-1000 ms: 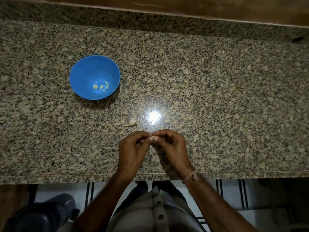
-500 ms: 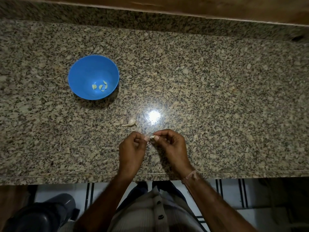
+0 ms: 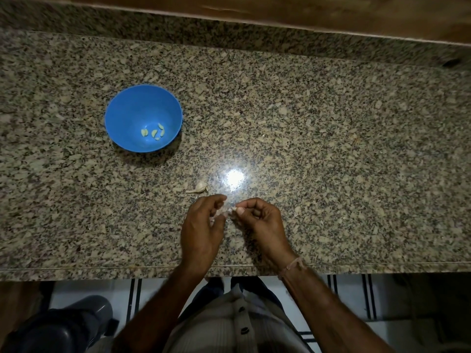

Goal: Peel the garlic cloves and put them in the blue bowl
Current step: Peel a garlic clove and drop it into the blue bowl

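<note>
A blue bowl (image 3: 119, 105) stands on the granite counter at the left, with several peeled garlic cloves (image 3: 153, 133) in its bottom. An unpeeled garlic clove (image 3: 198, 187) lies on the counter just beyond my hands. My right hand (image 3: 260, 222) pinches a small pale garlic clove (image 3: 233, 209) between thumb and fingertips. My left hand (image 3: 204, 225) is beside it, fingers curled, pinching a thin piece of skin (image 3: 221, 212) at the clove's end. Both hands hover low over the counter near its front edge.
The granite counter (image 3: 331, 149) runs wide to the right, with a bright light reflection just beyond my hands. A wooden wall band (image 3: 280, 11) edges the back. Below the front edge are a tiled floor and a dark bin (image 3: 58, 327) at lower left.
My hands have drawn slightly apart, the left one pulling toward me with skin from the clove. The bowl and the loose clove have not moved.
</note>
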